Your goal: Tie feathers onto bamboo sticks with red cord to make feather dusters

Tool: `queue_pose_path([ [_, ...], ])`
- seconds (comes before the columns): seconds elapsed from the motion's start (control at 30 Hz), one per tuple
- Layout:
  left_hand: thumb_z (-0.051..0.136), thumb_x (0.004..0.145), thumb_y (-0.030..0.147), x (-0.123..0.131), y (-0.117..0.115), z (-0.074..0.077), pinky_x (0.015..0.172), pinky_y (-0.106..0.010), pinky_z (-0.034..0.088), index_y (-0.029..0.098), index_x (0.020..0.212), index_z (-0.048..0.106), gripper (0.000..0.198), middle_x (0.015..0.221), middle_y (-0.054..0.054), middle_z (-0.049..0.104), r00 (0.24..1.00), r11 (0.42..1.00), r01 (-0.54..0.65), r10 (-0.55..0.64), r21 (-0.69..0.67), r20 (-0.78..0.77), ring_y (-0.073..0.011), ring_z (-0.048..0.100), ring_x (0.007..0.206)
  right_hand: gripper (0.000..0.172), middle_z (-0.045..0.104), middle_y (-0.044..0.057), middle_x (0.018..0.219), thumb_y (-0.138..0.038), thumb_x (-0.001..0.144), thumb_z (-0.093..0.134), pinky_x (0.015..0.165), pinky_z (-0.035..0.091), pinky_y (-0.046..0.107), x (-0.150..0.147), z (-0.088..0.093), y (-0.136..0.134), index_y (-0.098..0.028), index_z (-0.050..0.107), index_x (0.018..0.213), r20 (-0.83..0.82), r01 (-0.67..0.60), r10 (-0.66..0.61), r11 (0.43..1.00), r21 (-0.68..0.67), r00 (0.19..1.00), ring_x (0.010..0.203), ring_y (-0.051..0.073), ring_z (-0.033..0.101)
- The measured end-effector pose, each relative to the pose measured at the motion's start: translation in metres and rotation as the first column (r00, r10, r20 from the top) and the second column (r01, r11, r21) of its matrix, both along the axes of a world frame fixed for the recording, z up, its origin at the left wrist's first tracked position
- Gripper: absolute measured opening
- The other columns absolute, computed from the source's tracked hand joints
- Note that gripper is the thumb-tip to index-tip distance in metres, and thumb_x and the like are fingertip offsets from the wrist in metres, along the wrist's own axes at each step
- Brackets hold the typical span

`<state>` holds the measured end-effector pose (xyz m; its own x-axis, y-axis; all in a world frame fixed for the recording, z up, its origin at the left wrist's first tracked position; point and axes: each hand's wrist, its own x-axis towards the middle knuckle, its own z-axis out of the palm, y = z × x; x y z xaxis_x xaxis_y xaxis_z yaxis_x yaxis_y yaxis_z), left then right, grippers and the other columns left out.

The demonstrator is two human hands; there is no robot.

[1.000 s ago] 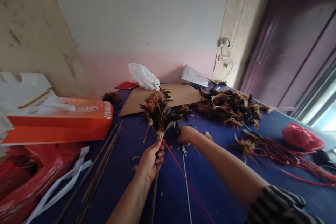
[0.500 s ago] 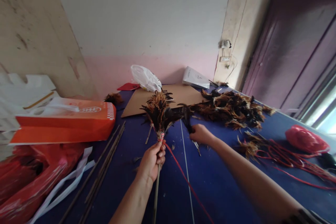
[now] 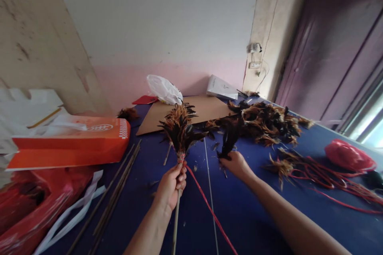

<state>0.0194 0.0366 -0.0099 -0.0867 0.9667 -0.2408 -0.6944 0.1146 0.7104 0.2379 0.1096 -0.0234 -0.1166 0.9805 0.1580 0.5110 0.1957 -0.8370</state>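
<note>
My left hand (image 3: 172, 185) is closed around the stick of a feather duster (image 3: 179, 129), just below its head of brown and black feathers. The duster stands upright, its stick (image 3: 176, 223) running down toward me. Red string (image 3: 203, 197) is wound at the base of the feathers and trails off to the lower right. To the right, my right hand (image 3: 239, 167) pinches a small bunch of dark feathers (image 3: 230, 137) by the quill end, just above the table and apart from the duster.
A heap of loose feathers (image 3: 266, 121) lies at the back right. Red string coils (image 3: 332, 179) and a red plastic bundle (image 3: 348, 155) sit at right. Thin sticks (image 3: 119, 191), an orange bag (image 3: 72, 147) and red plastic (image 3: 50, 199) lie left. Cardboard (image 3: 152, 117) rests at the back.
My right hand has shifted slightly right and down, and the dark feathers in it now point upward. My left hand keeps its hold on the duster.
</note>
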Motion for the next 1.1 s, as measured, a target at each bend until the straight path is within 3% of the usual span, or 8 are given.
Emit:
queue_pose_path([
  [0.1, 0.054, 0.078, 0.009, -0.004, 0.001, 0.001, 0.028, -0.009, 0.022, 0.007, 0.076, 0.062, 0.009, 0.063, 0.000, 0.045, 1.000, 0.999, -0.018, 0.018, 0.037, 0.004, -0.0001, 0.035, 0.039, 0.022, 0.067, 0.005, 0.065, -0.028, 0.076, 0.048, 0.054, 0.046, 0.020, 0.001, 0.008, -0.005, -0.013, 0.063, 0.072, -0.007, 0.015, -0.015, 1.000, 0.024, 1.000, 0.057, 0.013, 0.062],
  [0.3, 0.052, 0.078, 0.007, -0.015, 0.002, 0.009, 0.028, -0.008, 0.022, 0.006, 0.076, 0.063, 0.011, 0.062, 0.000, 0.046, 0.994, 0.993, -0.105, 0.103, 0.057, 0.027, 0.0002, 0.035, 0.039, 0.021, 0.055, 0.000, 0.048, -0.024, 0.068, 0.058, 0.049, 0.036, 0.023, 0.004, 0.005, -0.015, -0.017, 0.056, 0.048, 0.060, 0.009, -0.012, 0.999, 0.045, 0.998, 0.050, 0.013, 0.051],
  [0.5, 0.055, 0.076, 0.009, -0.013, 0.001, 0.011, 0.029, -0.009, 0.022, 0.007, 0.076, 0.064, 0.008, 0.061, 0.001, 0.048, 0.991, 0.989, -0.133, 0.135, 0.068, -0.026, 0.0003, 0.035, 0.039, 0.021, 0.057, 0.002, 0.050, -0.027, 0.070, 0.056, 0.049, 0.039, 0.023, 0.001, 0.010, -0.011, -0.014, 0.058, 0.053, -0.028, -0.004, 0.002, 0.996, -0.090, 1.000, 0.048, 0.012, 0.051],
  [0.63, 0.063, 0.071, 0.014, -0.005, -0.001, 0.009, 0.031, -0.010, 0.024, 0.008, 0.076, 0.064, 0.008, 0.059, 0.000, 0.051, 0.991, 0.994, -0.089, 0.094, 0.062, -0.094, -0.0012, 0.038, 0.040, 0.029, 0.059, 0.003, 0.060, -0.039, 0.073, 0.054, 0.047, 0.040, 0.019, -0.016, 0.038, -0.023, -0.012, 0.061, 0.072, -0.341, -0.122, 0.048, 0.972, -0.199, 0.939, 0.050, 0.008, 0.052],
  [0.73, 0.068, 0.065, 0.016, -0.001, -0.002, 0.008, 0.032, -0.011, 0.026, 0.008, 0.078, 0.065, 0.015, 0.058, 0.000, 0.054, 0.990, 0.997, -0.057, 0.062, 0.045, -0.129, -0.0027, 0.042, 0.042, 0.028, 0.049, -0.004, 0.049, -0.039, 0.065, 0.065, 0.040, 0.034, 0.018, -0.041, 0.062, -0.037, -0.013, 0.055, 0.061, -0.564, -0.315, 0.136, 0.920, -0.233, 0.814, 0.041, 0.005, 0.042],
  [0.8, 0.070, 0.063, 0.018, 0.001, -0.003, 0.008, 0.033, -0.012, 0.027, 0.009, 0.077, 0.065, 0.018, 0.058, 0.000, 0.055, 0.986, 0.998, -0.060, 0.065, 0.035, -0.151, -0.0033, 0.044, 0.042, 0.027, 0.046, -0.005, 0.044, -0.036, 0.064, 0.065, 0.039, 0.035, 0.018, -0.060, 0.072, -0.043, -0.015, 0.050, 0.055, -0.532, -0.373, 0.208, 0.901, -0.224, 0.821, 0.038, 0.005, 0.041],
  [0.9, 0.073, 0.059, 0.023, 0.004, -0.005, 0.009, 0.033, -0.013, 0.027, 0.010, 0.071, 0.065, 0.019, 0.056, 0.000, 0.056, 0.971, 0.995, -0.087, 0.094, 0.042, -0.221, -0.0047, 0.046, 0.042, 0.021, 0.050, -0.003, 0.042, -0.027, 0.064, 0.063, 0.038, 0.037, 0.018, -0.081, 0.077, -0.043, -0.015, 0.050, 0.052, -0.309, -0.317, 0.251, 0.930, -0.187, 0.917, 0.038, 0.007, 0.046],
  [1.1, 0.070, 0.061, 0.032, 0.011, -0.009, 0.011, 0.033, -0.016, 0.031, 0.012, 0.074, 0.065, 0.025, 0.062, -0.002, 0.062, 0.917, 0.990, -0.092, 0.127, 0.111, -0.377, -0.0083, 0.052, 0.045, 0.013, 0.053, -0.002, 0.043, -0.021, 0.064, 0.056, 0.035, 0.039, 0.017, -0.094, 0.068, -0.026, -0.015, 0.053, 0.053, -0.076, -0.274, 0.264, 0.943, -0.190, 0.961, 0.038, 0.009, 0.049],
])
